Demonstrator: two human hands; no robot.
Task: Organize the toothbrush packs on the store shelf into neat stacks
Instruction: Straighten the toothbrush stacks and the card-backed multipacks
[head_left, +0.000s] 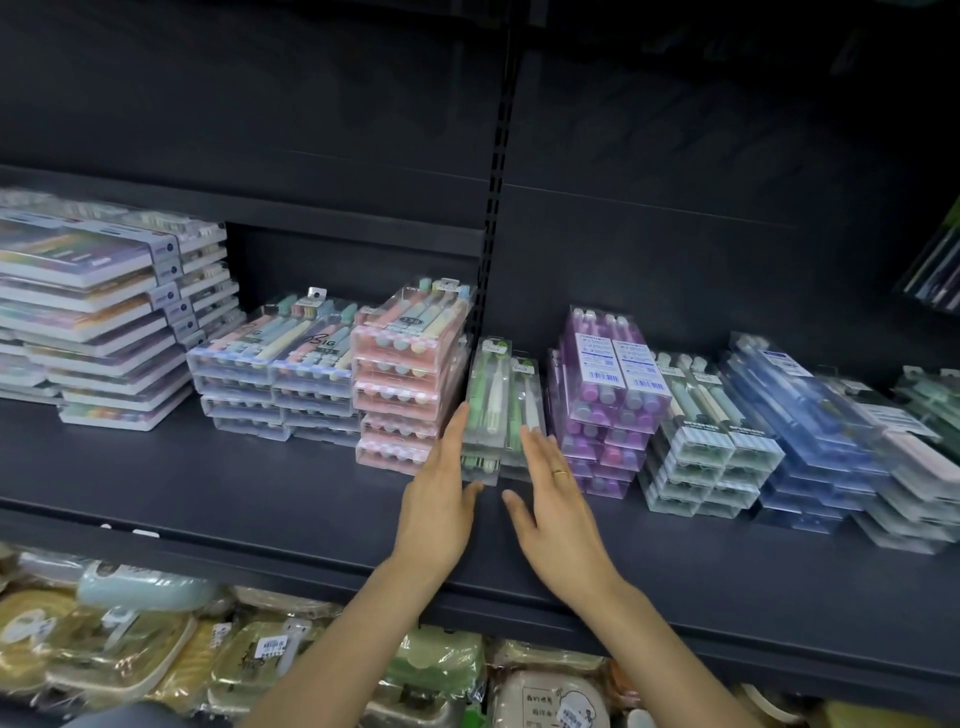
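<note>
Two low stacks of green toothbrush packs stand side by side in the middle of the dark shelf. My left hand lies flat with straight fingers against the left side of the left green stack. My right hand, wearing a gold ring, is open with straight fingers at the front of the right green stack; its fingertips reach the top pack. Neither hand grips anything. A pink stack stands just left of the green packs, a purple stack just right.
Further right stand striped white-green packs and blue packs, then more at the edge. Pastel packs and wide flat packs fill the left. A slotted upright divides the back wall. Bagged goods lie on the shelf below.
</note>
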